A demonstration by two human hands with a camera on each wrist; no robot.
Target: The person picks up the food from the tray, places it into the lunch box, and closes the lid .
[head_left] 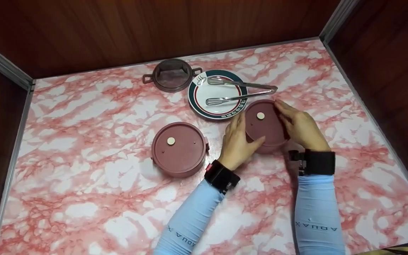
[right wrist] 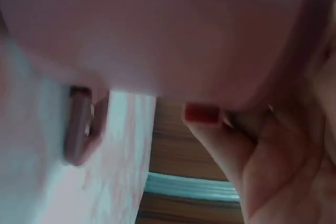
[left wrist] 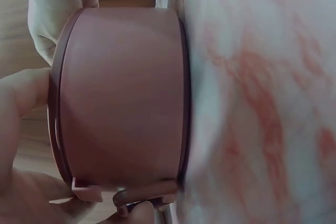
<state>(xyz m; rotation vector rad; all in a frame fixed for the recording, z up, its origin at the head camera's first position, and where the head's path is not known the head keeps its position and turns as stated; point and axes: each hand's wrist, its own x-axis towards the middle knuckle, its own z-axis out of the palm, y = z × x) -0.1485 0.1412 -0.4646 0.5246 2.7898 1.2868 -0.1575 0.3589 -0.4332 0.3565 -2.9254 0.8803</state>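
Note:
A round, dusty-pink lidded container [head_left: 265, 129] with a cream knob stands between both hands on the marbled tabletop. My left hand [head_left: 235, 143] grips its left side. In the left wrist view the left thumb [left wrist: 31, 87] lies against the lid's rim, and other fingers are at a side clip and handle [left wrist: 147, 192]. From the right, my right hand [head_left: 303, 129] holds the container's far side. The right wrist view shows the right thumb near a red tab [right wrist: 202, 115] under the rim, with a handle [right wrist: 84, 127] lower on the wall. The right fingertips are partly hidden.
A second pink lidded container [head_left: 179, 150] stands to the left. Behind sits a plate [head_left: 199, 101] with a green rim, metal tongs [head_left: 241, 97] lying across it. A brownish two-handled ring-shaped vessel [head_left: 172, 88] is at the back. Dark wood panels [head_left: 175, 28] border the table.

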